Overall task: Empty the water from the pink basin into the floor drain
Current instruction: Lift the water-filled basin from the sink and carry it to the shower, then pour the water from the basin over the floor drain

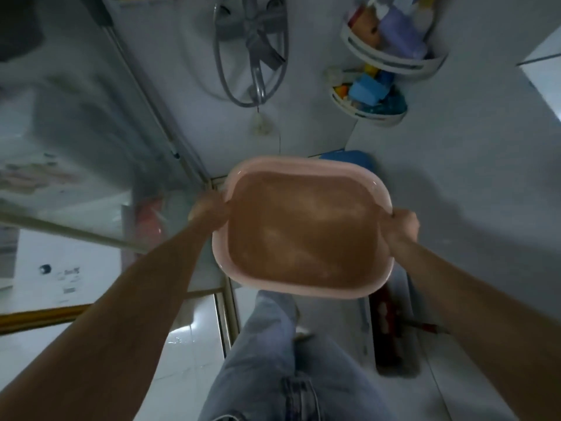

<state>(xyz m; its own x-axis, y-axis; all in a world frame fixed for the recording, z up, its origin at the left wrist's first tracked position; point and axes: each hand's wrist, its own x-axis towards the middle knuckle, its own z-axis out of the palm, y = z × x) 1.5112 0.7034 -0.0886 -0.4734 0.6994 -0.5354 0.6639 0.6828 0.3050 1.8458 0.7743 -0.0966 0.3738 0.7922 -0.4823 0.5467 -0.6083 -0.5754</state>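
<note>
A pink square basin (303, 288) with rounded corners is held level in the air at the middle of the view, filled with water close to its rim. My left hand (209, 209) grips its left rim. My right hand (403, 227) grips its right rim. The basin hangs above the shower floor, in front of my legs in jeans. No floor drain shows; the floor under the basin is hidden.
A glass shower door with a metal frame (170, 141) stands at the left. A shower hose and tap (258, 56) hang on the far wall. Two corner shelves (391, 60) hold bottles at upper right. A blue object (346, 155) lies behind the basin. A dark red item (385, 329) lies on the floor at right.
</note>
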